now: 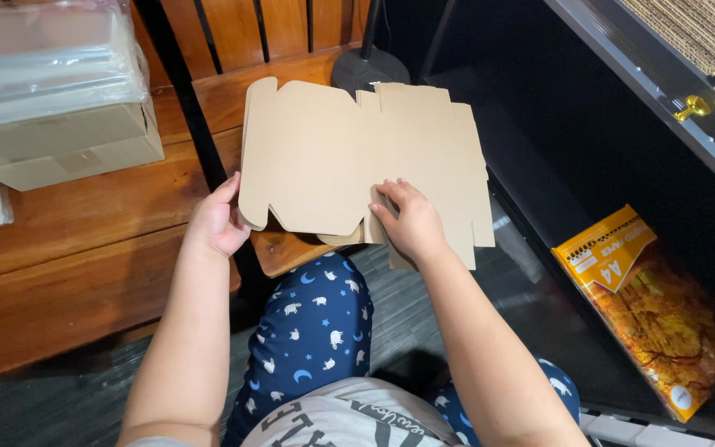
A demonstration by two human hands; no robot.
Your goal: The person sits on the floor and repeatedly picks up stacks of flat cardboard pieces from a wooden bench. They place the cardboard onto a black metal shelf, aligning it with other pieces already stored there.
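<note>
Hands grip flat brown die-cut cardboard box blank (357,157) above lap: left hand (218,222) pinches its left edge, right hand (411,223) presses fingers on lower flap. Risk: blank bows or flap creases off-score, since only edges are supported.

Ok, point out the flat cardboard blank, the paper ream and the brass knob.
flat cardboard blank (333,157), head view, middle panel.
paper ream (664,323), head view, wrapper's face.
brass knob (693,106), head view, its round head.
</note>
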